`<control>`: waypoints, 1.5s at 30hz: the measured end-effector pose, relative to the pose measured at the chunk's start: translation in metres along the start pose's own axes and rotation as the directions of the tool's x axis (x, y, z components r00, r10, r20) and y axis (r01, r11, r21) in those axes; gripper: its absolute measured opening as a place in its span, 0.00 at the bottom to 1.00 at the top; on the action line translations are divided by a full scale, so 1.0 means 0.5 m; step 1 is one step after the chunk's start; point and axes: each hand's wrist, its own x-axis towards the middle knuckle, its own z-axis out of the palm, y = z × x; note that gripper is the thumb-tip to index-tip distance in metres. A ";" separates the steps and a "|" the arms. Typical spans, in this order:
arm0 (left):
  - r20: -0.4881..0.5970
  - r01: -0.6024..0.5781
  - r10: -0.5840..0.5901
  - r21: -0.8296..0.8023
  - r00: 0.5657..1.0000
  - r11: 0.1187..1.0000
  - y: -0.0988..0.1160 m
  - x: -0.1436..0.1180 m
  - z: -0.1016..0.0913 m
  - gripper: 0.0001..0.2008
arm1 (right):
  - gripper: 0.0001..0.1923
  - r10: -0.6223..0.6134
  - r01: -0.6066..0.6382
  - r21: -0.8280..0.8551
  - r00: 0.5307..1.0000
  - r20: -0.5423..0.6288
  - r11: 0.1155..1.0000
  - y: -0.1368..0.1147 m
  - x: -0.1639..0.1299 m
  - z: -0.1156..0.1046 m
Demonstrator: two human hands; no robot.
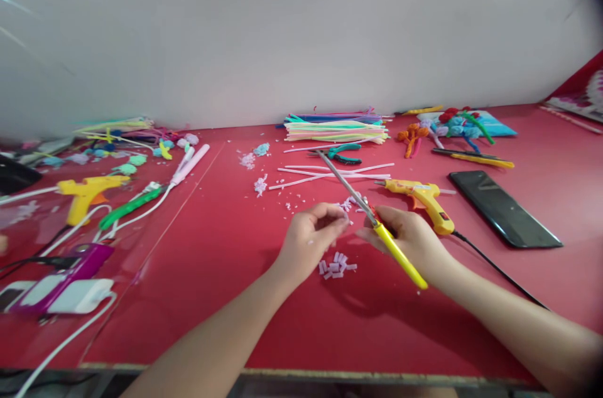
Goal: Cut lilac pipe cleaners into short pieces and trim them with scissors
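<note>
My right hand (409, 238) is closed around a pair of scissors (348, 188), seen nearly edge-on, with long metal blades pointing up and left and a yellow handle. Beside it, my left hand (311, 231) pinches a small lilac piece (345, 216) between thumb and fingertips. Just below my hands lies a little heap of cut lilac pipe cleaner pieces (336, 266). More lilac bits (349, 202) lie behind my fingers, partly hidden. Several uncut pale pink pipe cleaners (330, 176) lie beyond, near green-and-black pliers (346, 153).
A bundle of coloured pipe cleaners (336, 128) lies against the white partition (301, 34). To the right are a yellow glue gun (424, 197), a black phone (504, 208) and pipe cleaner flowers (464, 125). At left are another glue gun (89, 194) and a purple power strip (80, 272) with cables.
</note>
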 end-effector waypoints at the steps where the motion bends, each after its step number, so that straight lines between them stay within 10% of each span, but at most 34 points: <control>1: -0.034 0.009 -0.011 -0.065 0.999 0.998 0.001 0.003 -0.005 0.06 | 0.12 -0.014 0.013 -0.044 1.000 -0.007 0.999 0.003 0.001 0.000; 14: -0.271 -0.148 0.038 -0.399 0.962 0.905 0.008 0.013 -0.030 0.03 | 0.17 -0.097 0.038 -0.597 0.993 -0.067 0.801 0.010 -0.001 -0.010; 45: -0.280 -0.172 0.060 -0.397 0.958 0.901 0.006 0.013 -0.031 0.04 | 0.20 -0.179 0.102 -0.669 0.983 -0.048 0.736 0.028 -0.004 -0.004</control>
